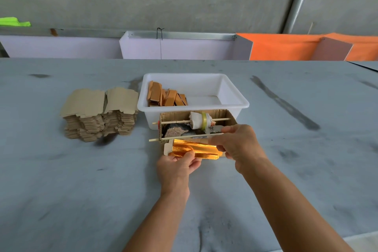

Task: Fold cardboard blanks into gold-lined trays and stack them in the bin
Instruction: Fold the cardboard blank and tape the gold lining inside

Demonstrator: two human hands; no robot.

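A gold-lined cardboard blank (pixel 192 148), partly folded with its shiny side up, is held between both hands just above the table. My left hand (pixel 178 166) pinches its near left edge with thumb and fingers. My right hand (pixel 237 145) grips its right end, fingers curled over it. Behind them stands a white plastic bin (pixel 233 104) holding several folded trays (pixel 167 96) packed at its left end. Two tall stacks of flat tan blanks (pixel 100 112) sit to the left of the bin.
A small open cardboard box (pixel 163 120) with a tape roll (pixel 201 120) on a wooden skewer leans against the bin's front. The grey table (pixel 81 180) is smudged. White and orange panels (pixel 286 47) line its far edge before a concrete wall.
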